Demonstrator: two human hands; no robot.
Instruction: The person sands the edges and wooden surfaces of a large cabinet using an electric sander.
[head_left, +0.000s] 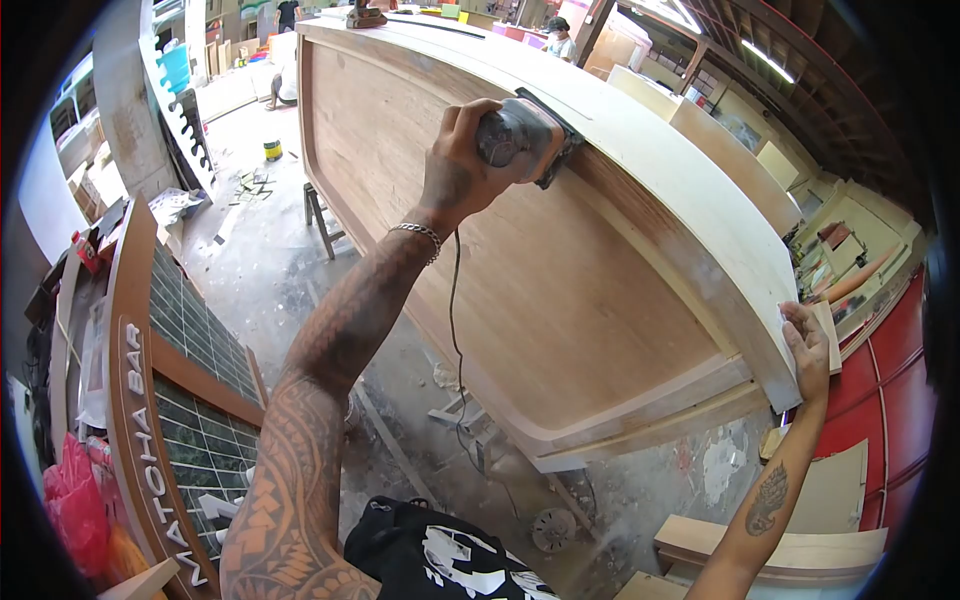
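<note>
My left hand [465, 165] is wrapped around an electric sander [525, 140]. The sander's flat pad lies against the upper wooden edge of a large, curved wooden counter [520, 330]. From below the hand, a dark power cord [456, 340] hangs toward the floor. At the counter's right end, my right hand [806, 345] grips the corner, fingers bent over the white top [690, 150]. Part of the sander's body is hidden behind the left fingers.
On the left leans a brown frame with "MATCHA BAR" lettering [135, 400]. Sawhorse legs [322, 225] support the counter above a dusty floor. Wooden boards [780, 550] lie at lower right. Another person's arm [862, 275] reaches in at right; a person [560, 42] is in the background.
</note>
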